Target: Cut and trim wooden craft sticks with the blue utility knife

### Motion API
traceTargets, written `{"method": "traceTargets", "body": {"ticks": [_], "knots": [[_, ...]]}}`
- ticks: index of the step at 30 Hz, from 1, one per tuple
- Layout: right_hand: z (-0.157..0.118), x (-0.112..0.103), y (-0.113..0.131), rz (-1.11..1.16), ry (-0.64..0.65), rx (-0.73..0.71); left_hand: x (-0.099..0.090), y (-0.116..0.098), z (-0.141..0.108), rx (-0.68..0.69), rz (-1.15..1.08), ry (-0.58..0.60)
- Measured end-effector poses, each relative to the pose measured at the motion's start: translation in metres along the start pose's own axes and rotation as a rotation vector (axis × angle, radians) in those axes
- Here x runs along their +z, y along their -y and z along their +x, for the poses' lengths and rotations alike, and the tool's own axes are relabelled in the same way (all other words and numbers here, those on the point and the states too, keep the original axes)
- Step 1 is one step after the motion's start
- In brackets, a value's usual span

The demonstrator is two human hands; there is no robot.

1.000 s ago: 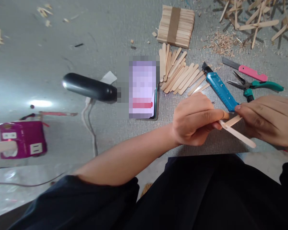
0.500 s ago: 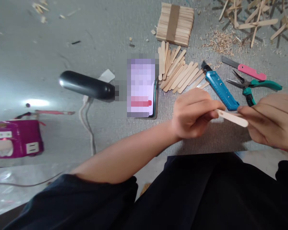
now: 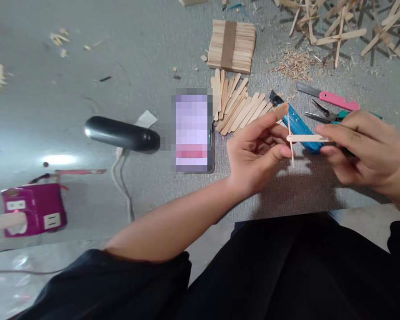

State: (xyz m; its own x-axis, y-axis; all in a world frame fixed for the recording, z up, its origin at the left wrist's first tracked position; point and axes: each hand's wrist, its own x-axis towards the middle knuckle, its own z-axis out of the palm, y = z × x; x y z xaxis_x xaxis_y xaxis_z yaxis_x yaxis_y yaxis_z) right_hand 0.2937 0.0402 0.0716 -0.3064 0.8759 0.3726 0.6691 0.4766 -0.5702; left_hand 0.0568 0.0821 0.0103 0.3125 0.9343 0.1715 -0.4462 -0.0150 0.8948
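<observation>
Wood meets wood above the desk (image 3: 146, 58), near its front edge: the left hand (image 3: 251, 149) holds the cross stick (image 3: 290, 126) in a spread grip; the right hand (image 3: 366, 146) pinches the long stick (image 3: 308, 138). Both seem light, stiff, snappable, best held by flat faces. The blue cutter (image 3: 297, 122) beneath and half-hidden pliers (image 3: 325, 118) crowd the space; loose sticks (image 3: 235, 106) lie beyond.

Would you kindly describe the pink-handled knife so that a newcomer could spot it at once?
On the grey table, find the heap of wood shavings beyond the person's right hand. The pink-handled knife lies between that heap and the hand, its flat grey blade pointing left. Its pink handle sets it apart from the teal-handled pliers and blue cutter nearby.
</observation>
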Motion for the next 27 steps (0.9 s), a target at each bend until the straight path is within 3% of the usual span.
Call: {"method": "traceTargets", "body": {"ticks": [4, 11, 16, 21, 27], "knots": [[0.007, 0.006, 0.004, 0.069, -0.023, 0.025, -0.001, 0.0, 0.004, -0.069, -0.075, -0.013], [0.007, 0.01, -0.001, 0.346, 0.016, 0.287, -0.006, 0.009, 0.006, -0.075, -0.129, 0.038], [0.009, 0.007, 0.004, 0.454, 0.075, 0.385, -0.006, 0.013, 0.004, -0.079, -0.148, 0.067], [0.011, 0.004, 0.003, 0.495, 0.124, 0.408, -0.003, 0.009, 0.005, -0.107, -0.182, 0.094], [0.003, 0.011, -0.001, 0.423, 0.083, 0.328, -0.001, 0.001, 0.004, -0.225, -0.157, 0.068]]}}
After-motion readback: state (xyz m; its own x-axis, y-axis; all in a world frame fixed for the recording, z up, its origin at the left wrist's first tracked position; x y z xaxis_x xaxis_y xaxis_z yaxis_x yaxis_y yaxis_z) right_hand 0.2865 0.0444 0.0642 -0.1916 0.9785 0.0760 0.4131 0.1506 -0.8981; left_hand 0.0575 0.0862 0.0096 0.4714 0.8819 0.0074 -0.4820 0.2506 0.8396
